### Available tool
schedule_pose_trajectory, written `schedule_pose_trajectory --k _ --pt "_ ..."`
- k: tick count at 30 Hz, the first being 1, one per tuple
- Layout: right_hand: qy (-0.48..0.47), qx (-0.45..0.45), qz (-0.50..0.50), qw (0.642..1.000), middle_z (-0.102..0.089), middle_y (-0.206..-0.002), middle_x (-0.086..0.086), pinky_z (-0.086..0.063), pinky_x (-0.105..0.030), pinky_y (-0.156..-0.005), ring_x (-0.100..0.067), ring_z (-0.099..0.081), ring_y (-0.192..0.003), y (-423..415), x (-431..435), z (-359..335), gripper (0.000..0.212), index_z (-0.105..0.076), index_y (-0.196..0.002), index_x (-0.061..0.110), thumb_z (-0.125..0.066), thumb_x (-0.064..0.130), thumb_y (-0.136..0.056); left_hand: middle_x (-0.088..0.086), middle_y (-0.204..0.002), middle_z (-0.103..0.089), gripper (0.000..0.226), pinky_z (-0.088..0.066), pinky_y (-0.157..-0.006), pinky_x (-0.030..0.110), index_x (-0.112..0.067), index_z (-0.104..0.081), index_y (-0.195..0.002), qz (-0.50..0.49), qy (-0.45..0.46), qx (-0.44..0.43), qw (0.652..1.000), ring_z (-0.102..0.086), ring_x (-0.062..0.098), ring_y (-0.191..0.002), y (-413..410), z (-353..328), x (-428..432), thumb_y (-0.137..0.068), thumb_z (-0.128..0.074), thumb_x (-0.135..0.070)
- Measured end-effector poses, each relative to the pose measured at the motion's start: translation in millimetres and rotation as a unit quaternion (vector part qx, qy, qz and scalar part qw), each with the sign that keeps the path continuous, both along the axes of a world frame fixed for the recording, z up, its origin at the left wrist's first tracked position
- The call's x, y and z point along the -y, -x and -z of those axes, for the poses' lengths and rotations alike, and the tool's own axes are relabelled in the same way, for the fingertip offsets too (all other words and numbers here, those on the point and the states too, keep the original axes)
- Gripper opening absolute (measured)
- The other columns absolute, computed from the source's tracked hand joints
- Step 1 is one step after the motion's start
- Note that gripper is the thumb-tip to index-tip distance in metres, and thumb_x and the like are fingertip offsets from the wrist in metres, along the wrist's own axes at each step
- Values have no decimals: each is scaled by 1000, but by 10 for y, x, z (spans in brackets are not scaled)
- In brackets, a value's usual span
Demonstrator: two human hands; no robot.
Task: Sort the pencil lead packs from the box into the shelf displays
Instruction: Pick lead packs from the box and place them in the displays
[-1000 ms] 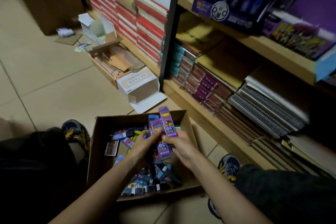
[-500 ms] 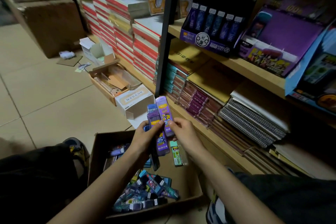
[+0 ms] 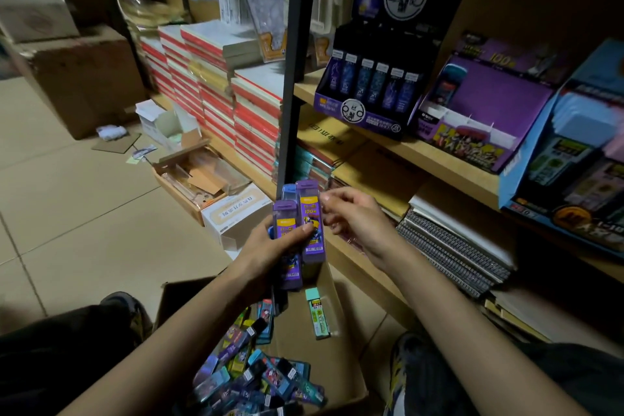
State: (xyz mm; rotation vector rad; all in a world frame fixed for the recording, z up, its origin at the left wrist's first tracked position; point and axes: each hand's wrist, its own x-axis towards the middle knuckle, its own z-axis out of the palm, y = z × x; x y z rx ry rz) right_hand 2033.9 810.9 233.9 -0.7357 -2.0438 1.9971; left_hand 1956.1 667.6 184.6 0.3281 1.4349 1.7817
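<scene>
My left hand [image 3: 275, 246] grips a fanned bunch of purple and blue pencil lead packs [image 3: 310, 223], held upright above the cardboard box [image 3: 341, 341]. My right hand [image 3: 354, 216] hovers just right of the packs with fingers loosely curled near the tallest purple one; whether they touch it I cannot tell. Inside the box lie several loose lead packs [image 3: 256, 378] and a single green pack [image 3: 317, 312]. On the upper shelf stand a dark display of blue leads [image 3: 371, 91], a purple display [image 3: 479, 118] and a blue display [image 3: 570, 172].
A black shelf post [image 3: 293, 78] rises just behind the held packs. Stacked red-edged notebooks [image 3: 236, 101] fill the left. Spiral notebooks [image 3: 452, 246] lie on the lower shelf. Small open cartons [image 3: 233, 216] sit on the tiled floor. My shoes flank the box.
The view has tilted up toward the shelves. Both hands have risen with the packs, away from the box. My right hand has let go of the tall purple pack and opened slightly.
</scene>
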Motion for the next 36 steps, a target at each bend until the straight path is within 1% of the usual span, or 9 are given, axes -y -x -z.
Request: schedule_pose_trajectory --k 3,11,14,17,21,25,29,33,36 --pt "-47 -1 5 999 -61 -90 -4 -45 -21 -58 -9 -59 -71 117 -75 -180 15 -57 -103 11 -61 16 -89 11 -101 -73 46 -56 -76 35 -14 -59 -116 17 0 -30 999 -70 27 -93 77 -136 -94 -74 -75 -24" --pt "-38 -62 89 993 -64 -80 -4 -46 -16 -48 -4 -62 -58 122 -461 -758 11 -58 -96 8 -61 3 -87 7 -91 -74 45 -55 -62 24 -9 -62 -109 6 -64 -82 995 -71 20 -78 293 -600 -470 -67 -73 -21" --pt "-80 -103 154 979 -63 -79 -4 -45 -21 -52 -11 -60 -63 44 -740 -1069 10 -57 -93 12 -61 4 -87 16 -98 -72 47 -57 -70 34 -8 -61 -112 21 -67 -105 992 -69 28 -84 400 -747 -621 -70 -74 -23" --pt "-175 -162 246 939 -61 -80 -3 -46 -20 -51 -11 -58 -64 -57 -1077 -1359 17 -54 -84 18 -62 3 -87 18 -101 -70 57 -56 -78 45 -11 -61 -113 23 -62 -128 990 -68 32 -89 507 -839 -739 -63 -78 -33" --pt "-390 -166 335 841 -61 -88 9 -49 -17 -69 -4 -59 -81 -173 -1481 -1484 16 -57 -92 23 -65 11 -85 11 -95 -72 60 -56 -77 42 -15 -62 -111 18 -66 -130 989 -69 26 -84 564 -883 -887 -57 -79 -37" --pt "-458 -147 376 792 -55 -79 20 -43 -7 -65 2 -56 -75 -143 -1719 -1339 12 -59 -95 23 -63 14 -87 14 -99 -70 60 -55 -73 39 -16 -60 -113 34 -55 -139 988 -69 27 -87 555 -832 -949 -60 -77 -38" --pt "-460 -113 372 798 -56 -79 19 -48 -21 -63 -6 -61 -73 -83 -1849 -1176 14 -57 -94 27 -62 15 -88 14 -99 -71 54 -54 -69 33 -15 -61 -111 41 -44 -138 989 -69 26 -84 525 -791 -951 -63 -74 -36" --pt "-453 -85 368 807 -56 -79 17 -42 -11 -59 -1 -57 -71 -81 -1942 -1058 14 -58 -93 23 -64 13 -87 12 -93 -72 48 -55 -61 28 -16 -62 -109 38 -40 -122 991 -70 22 -78 513 -773 -942 -65 -73 -31" --pt "-403 -56 369 836 -55 -75 14 -52 -27 -62 -12 -60 -73 -80 -1976 -947 13 -56 -91 21 -64 12 -88 10 -91 -72 44 -56 -59 27 -17 -61 -108 39 -36 -124 991 -71 23 -77 508 -767 -929 -67 -73 -30"
